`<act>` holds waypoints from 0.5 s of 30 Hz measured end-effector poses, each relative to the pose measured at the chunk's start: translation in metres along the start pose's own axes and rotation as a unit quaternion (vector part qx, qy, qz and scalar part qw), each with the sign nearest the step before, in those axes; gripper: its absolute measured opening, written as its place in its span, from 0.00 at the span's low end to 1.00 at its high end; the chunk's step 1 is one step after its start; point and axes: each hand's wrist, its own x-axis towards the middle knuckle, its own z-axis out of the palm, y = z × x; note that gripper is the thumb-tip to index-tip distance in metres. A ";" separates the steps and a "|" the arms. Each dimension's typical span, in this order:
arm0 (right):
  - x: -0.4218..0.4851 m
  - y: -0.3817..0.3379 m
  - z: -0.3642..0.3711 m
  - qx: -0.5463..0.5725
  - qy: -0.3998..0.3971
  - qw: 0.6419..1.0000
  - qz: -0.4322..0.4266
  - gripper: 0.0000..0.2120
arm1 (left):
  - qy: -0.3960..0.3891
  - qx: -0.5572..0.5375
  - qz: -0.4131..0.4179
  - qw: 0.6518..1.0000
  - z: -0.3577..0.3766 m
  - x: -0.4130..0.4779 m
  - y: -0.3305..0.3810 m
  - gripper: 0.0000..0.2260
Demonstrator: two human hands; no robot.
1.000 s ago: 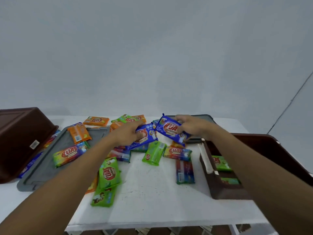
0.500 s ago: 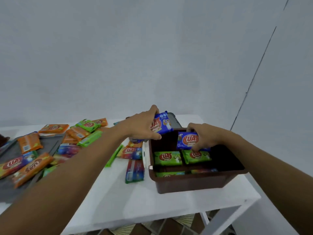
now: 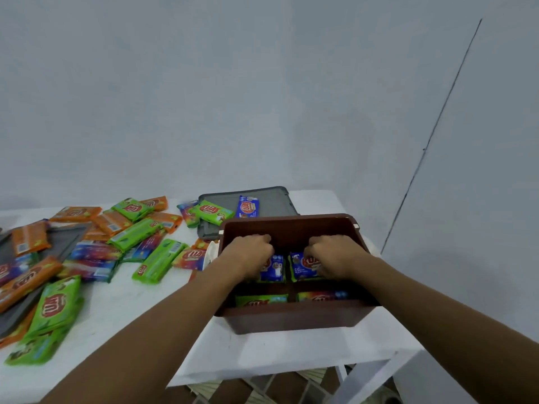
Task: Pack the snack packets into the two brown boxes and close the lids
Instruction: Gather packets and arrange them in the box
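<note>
The open brown box point(image 3: 291, 319) stands at the table's right end, and both my hands are inside its far half. My left hand point(image 3: 250, 255) holds a blue snack packet point(image 3: 274, 268) with curled fingers, low in the far-left compartment. My right hand point(image 3: 334, 255) holds another blue packet point(image 3: 302, 266) the same way in the far-right compartment. In the near compartments lie a green packet point(image 3: 259, 300) and a rainbow-coloured packet point(image 3: 320, 295). Several loose packets point(image 3: 140, 231) in orange, green and rainbow colours are spread over the table to the left. The second brown box is out of view.
A grey lid point(image 3: 274, 199) lies behind the box with a blue packet point(image 3: 247, 207) and a green packet point(image 3: 211, 212) on it. Another grey lid point(image 3: 62, 239) lies at the left under packets. The white table's point(image 3: 262, 354) right edge is close beside the box.
My view swung right from the packet pile to the box. Both hands carried blue packets from the pile into the box and lowered them into its far compartments.
</note>
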 end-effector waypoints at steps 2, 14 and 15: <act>0.000 0.000 0.001 0.024 0.009 1.000 0.013 0.21 | 0.000 0.005 0.003 1.000 0.000 0.000 0.002 0.29; 0.005 0.001 0.007 0.054 -0.001 0.998 0.045 0.23 | -0.012 0.030 -0.003 0.999 -0.002 0.002 0.007 0.25; 0.006 0.001 0.007 0.053 -0.005 0.998 0.045 0.23 | -0.021 0.025 -0.001 0.999 -0.005 0.001 0.006 0.25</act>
